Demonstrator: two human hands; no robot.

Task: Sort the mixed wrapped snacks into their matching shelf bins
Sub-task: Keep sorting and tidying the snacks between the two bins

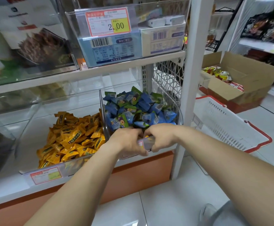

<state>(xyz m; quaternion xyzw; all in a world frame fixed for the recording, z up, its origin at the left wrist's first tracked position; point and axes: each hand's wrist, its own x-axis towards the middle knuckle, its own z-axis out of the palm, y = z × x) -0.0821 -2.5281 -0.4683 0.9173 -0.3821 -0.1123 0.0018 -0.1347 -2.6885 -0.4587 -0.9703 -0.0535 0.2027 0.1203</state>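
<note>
Lower left of centre, yellow snacks [72, 139] fill the left bin [40, 172]. At centre, blue and green snacks [138, 108] heap in the right bin [179, 111]. The left hand [128, 141] and right hand [159, 137] curl over its front lip; I cannot tell what they grip. A white basket [222, 121] sits right.
</note>
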